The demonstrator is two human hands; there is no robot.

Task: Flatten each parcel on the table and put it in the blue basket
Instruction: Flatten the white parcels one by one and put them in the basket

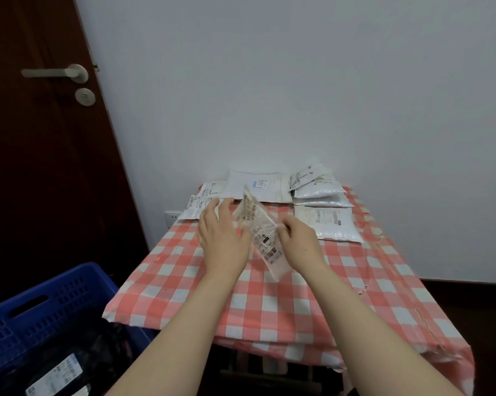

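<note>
The clear parcel (260,234) held up over the middle of the table (341,281) carries a white label with a black barcode near its lower end and a small dark round mark above that, but the print is too blurred to read. The right hand (297,237) pinches the parcel's right edge between thumb and fingers, its forearm reaching in from the near right. The left hand (221,238) is spread open with fingers pointing away toward the wall; its palm side seems to rest against the parcel's left edge, though whether it truly touches is hard to tell. The parcel hangs tilted, its top leaning to the far left and its bottom corner just above the red-and-white checked cloth. Along the far edge of the table lie more parcels: a large white envelope (258,185) with a small blue-edged label, two smaller white bags (202,202) to its left, a stack of white bags (317,187) at the far right, and a flat white bag (328,224) in front of that stack, all with unreadable labels. The blue basket (41,315) sits at the near left, below table level, holding a dark bag (69,364) with a white label. A dark wooden door (41,138) with a silver handle stands at the far left.
</note>
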